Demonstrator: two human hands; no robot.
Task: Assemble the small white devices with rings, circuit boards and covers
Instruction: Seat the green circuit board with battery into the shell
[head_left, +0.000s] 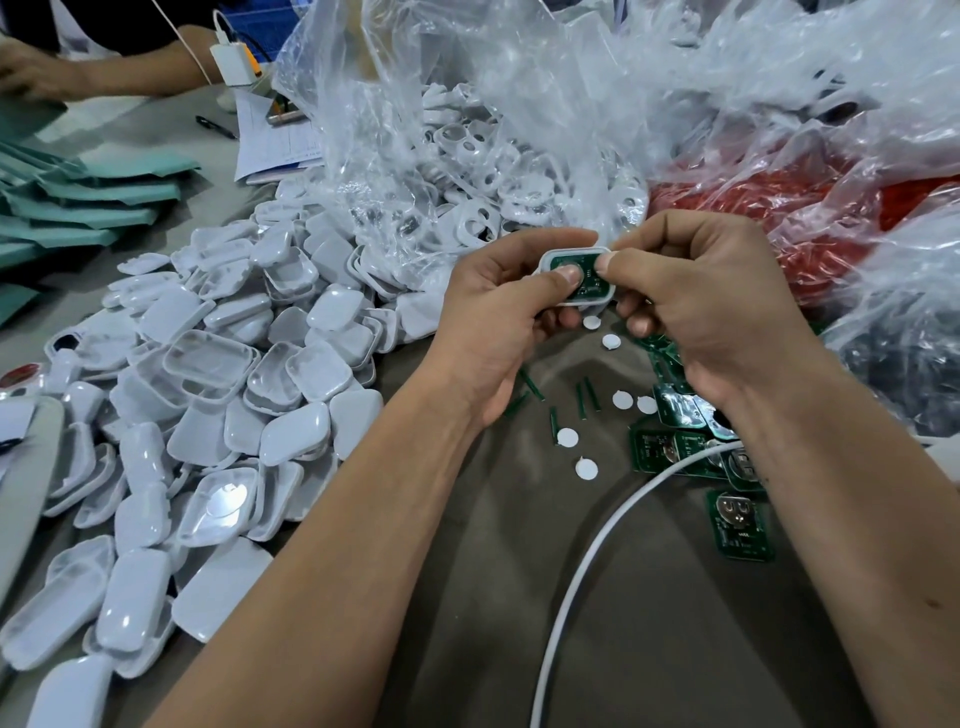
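A small white device shell (548, 258) with a green circuit board (589, 283) seated in it is held up over the table's middle. My left hand (498, 317) grips its left side, thumb pressing on the board. My right hand (696, 296) pinches its right edge with thumb and fingers. A large heap of white covers (223, 395) lies to the left. Loose green circuit boards (737, 525) lie at the right, partly under my right forearm. White frames with holes (467, 150) fill a clear plastic bag behind.
Small white round discs (567, 437) and green strips (582, 397) are scattered on the grey cloth. A white cable (587, 561) curves across the front. A bag of red parts (779, 208) sits at the right. Another person's arm (104, 67), green sheets (78, 197) and a charger (234, 62) are far left.
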